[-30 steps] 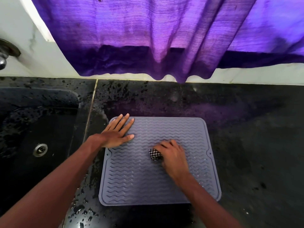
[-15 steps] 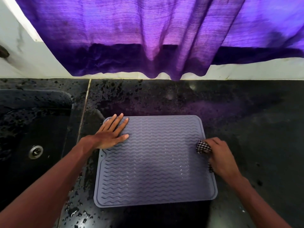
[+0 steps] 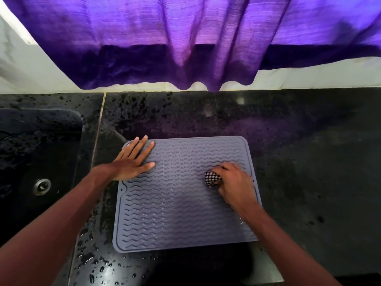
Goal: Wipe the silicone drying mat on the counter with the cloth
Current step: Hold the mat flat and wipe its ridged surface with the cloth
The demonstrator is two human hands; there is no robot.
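Since the earlier frame, the cloth (image 3: pixel 212 178), clenched in the right hand (image 3: pixel 234 183), was swept left from the mat (image 3: pixel 181 203) edge; unwiped mat lies left, pinned by the flat left hand (image 3: pixel 132 162).

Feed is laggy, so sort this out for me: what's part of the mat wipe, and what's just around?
In the job: drying mat, checkered cloth, right hand gripping it, left hand flat on mat.
Just around: sink, drain, purple curtain, wet counter.
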